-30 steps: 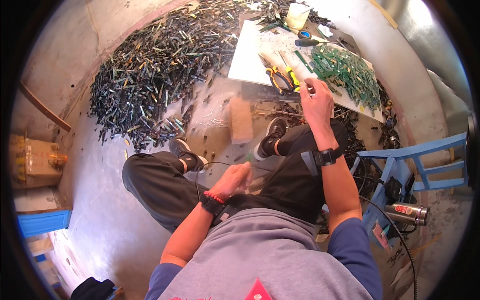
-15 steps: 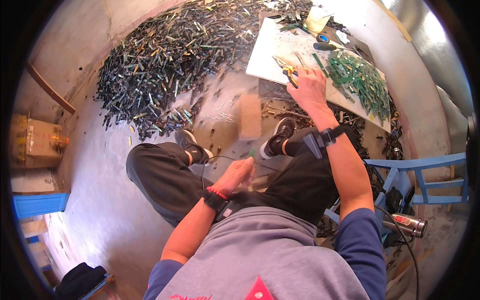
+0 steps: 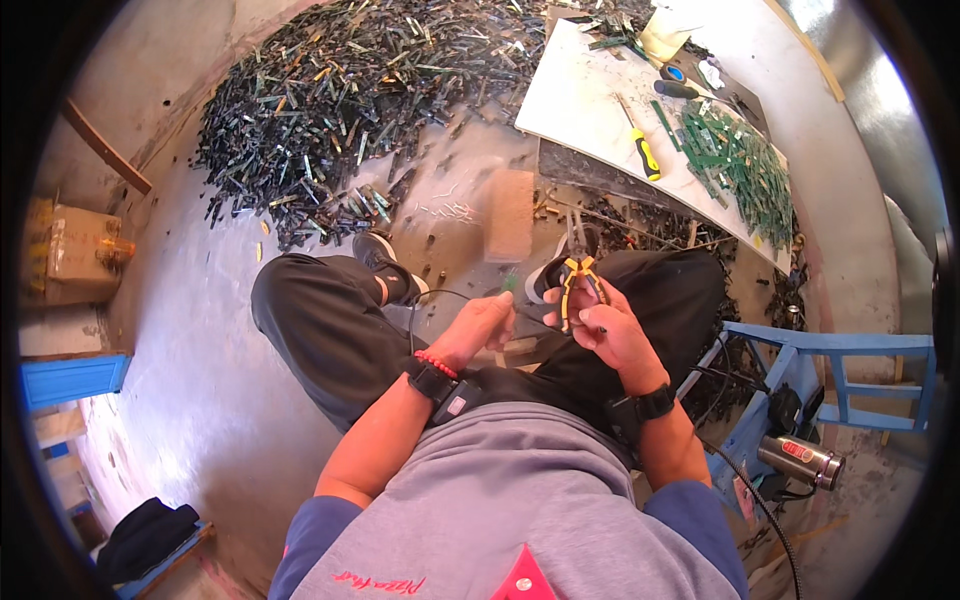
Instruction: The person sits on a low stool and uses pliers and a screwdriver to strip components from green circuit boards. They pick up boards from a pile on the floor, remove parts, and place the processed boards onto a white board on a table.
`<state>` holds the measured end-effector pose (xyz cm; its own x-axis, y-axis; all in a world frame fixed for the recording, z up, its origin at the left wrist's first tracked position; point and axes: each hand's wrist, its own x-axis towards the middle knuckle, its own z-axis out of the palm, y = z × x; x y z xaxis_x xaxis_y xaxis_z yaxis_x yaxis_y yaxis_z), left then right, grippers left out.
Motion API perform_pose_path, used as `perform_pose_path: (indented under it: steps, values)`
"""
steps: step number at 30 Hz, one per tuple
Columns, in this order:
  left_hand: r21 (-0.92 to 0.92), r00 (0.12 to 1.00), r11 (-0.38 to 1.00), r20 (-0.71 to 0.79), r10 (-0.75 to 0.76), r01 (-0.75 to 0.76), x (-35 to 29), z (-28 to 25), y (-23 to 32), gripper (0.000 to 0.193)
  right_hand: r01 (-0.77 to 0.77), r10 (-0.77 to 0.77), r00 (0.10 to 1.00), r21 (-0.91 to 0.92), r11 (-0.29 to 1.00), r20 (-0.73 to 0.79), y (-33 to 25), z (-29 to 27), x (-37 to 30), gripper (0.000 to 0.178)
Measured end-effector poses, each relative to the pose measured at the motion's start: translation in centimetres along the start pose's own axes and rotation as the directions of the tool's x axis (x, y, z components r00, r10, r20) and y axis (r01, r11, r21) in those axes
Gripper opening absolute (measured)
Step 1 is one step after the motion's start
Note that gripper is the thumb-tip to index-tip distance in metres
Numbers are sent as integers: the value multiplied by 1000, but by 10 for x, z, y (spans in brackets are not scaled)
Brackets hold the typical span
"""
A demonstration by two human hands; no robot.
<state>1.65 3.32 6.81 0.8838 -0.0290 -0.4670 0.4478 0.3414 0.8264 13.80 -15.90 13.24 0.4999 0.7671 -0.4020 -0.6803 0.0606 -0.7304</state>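
Note:
My right hand is closed round the yellow-and-black handles of a pair of pliers above my right thigh, jaws pointing away from me. Beside it, over my lap, my left hand pinches a small green circuit board strip whose upper end sticks out past the fingertips. The pliers and the strip are apart. Beyond my knees, a yellow-and-black screwdriver lies on a white board, next to a heap of green circuit board strips.
A large pile of dark strips covers the floor ahead. A brick-like block stands between my feet. The board also bears a dark-handled tool and a pale container. A blue stool frame and a metal flask are at right.
My right hand has come back from the white board to my lap with the pliers. The screwdriver on the board now shows fully. My left hand has hardly moved.

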Motion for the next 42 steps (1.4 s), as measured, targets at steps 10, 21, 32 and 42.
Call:
perform_pose_path:
  steps: [10, 21, 32, 42]
  values:
    - [-84, 999, 996, -36, -33, 30, 0, 1, 1, 48, -145, 146, 989, -262, 954, -14, 2, -11, 2, 31]
    - [-101, 997, 995, -73, -33, 25, 0, -1, 0, 48, 50, -128, 990, -999, -15, 52, 23, -20, 6, 31]
    - [-109, 998, 993, -55, -45, 38, -2, -1, 0, 50, 30, -191, 980, -985, -171, 63, 24, -18, 11, 31]
    - [-127, 996, 990, -67, -63, 54, -2, -2, -3, 49, 32, -173, 983, -981, -190, 65, 27, -17, 15, 30]
